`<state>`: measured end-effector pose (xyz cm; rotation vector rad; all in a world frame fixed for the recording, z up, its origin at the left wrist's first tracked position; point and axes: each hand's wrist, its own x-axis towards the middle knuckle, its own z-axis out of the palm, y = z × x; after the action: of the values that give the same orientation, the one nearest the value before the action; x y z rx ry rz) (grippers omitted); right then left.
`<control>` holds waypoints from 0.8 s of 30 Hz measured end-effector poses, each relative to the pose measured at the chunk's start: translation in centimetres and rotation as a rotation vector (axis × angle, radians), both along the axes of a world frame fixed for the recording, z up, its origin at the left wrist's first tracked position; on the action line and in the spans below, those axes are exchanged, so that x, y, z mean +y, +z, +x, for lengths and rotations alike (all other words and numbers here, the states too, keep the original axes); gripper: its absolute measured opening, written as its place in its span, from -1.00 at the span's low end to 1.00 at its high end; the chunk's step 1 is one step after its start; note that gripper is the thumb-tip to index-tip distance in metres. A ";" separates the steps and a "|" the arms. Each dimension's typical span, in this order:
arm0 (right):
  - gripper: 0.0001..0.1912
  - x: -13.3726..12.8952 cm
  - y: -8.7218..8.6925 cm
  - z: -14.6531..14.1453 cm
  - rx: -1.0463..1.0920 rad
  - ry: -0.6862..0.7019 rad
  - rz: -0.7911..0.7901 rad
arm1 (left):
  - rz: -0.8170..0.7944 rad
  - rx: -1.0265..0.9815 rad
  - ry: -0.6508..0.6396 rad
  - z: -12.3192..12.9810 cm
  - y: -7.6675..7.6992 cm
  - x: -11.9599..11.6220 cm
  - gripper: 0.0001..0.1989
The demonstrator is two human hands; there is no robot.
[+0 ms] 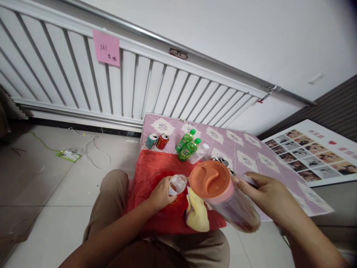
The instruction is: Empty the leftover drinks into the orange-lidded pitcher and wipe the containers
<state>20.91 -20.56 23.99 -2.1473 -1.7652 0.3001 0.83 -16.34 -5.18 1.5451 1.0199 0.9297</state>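
My left hand (160, 195) is closed around a clear bottle (176, 186) above the red cover (139, 186), forearm extended from lower left. My right hand (263, 190), arm entering from lower right, grasps the handle of a pitcher (234, 208), tilted with its orange lid (210, 178) just beside the bottle's mouth. A yellow cloth (198, 214) lies nearby; green bottles (187, 150) and cans (162, 142) stand beyond on the bench (247, 158).

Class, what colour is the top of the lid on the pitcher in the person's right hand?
The lid is orange on top, seen best in the head view.
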 end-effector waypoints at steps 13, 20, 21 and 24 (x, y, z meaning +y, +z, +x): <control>-0.45 0.3 -0.3 0.3 0.006 0.048 0.012 | 0.052 0.072 0.049 0.0 0.3 -0.2 -0.28; -0.49 0.4 -0.2 0.6 0.000 0.059 -0.022 | 0.044 0.069 0.044 0.1 0.1 -0.1 -0.29; -0.48 0.4 -0.2 0.6 0.002 0.053 -0.028 | 0.044 0.063 0.044 0.1 0.1 -0.1 -0.29; -0.45 0.3 -0.1 0.4 0.012 0.039 -0.047 | 0.045 0.066 0.041 0.0 0.2 -0.1 -0.28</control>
<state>21.34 -20.23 23.91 -2.1401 -1.8128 0.3670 0.87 -16.44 -4.97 1.6069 1.0877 0.9414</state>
